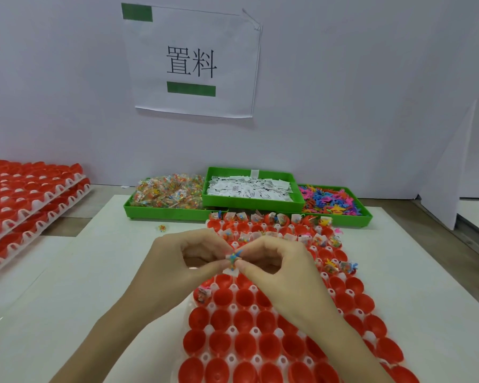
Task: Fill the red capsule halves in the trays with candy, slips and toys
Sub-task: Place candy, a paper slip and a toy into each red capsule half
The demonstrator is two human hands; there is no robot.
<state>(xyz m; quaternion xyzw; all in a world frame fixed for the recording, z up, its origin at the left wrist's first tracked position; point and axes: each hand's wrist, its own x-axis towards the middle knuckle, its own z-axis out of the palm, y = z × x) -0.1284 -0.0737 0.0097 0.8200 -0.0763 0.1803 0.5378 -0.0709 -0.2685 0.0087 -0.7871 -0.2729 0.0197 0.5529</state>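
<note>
Red capsule halves, glossy round plastic cups, sit in a white moulded tray on the pale tabletop. Above its middle, the left hand and right hand together pinch a small bundle of white paper slip and blue spiky toy. Far rows hold crinkly filled packets. Green bins stand beyond.

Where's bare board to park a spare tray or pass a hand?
Free: the white board left of the working tray, between it and the stacked trays; one stray candy lies there. A narrower strip at right. Crowded: the green bins butt against the tray's far edge, and both hands hover mid-tray.
</note>
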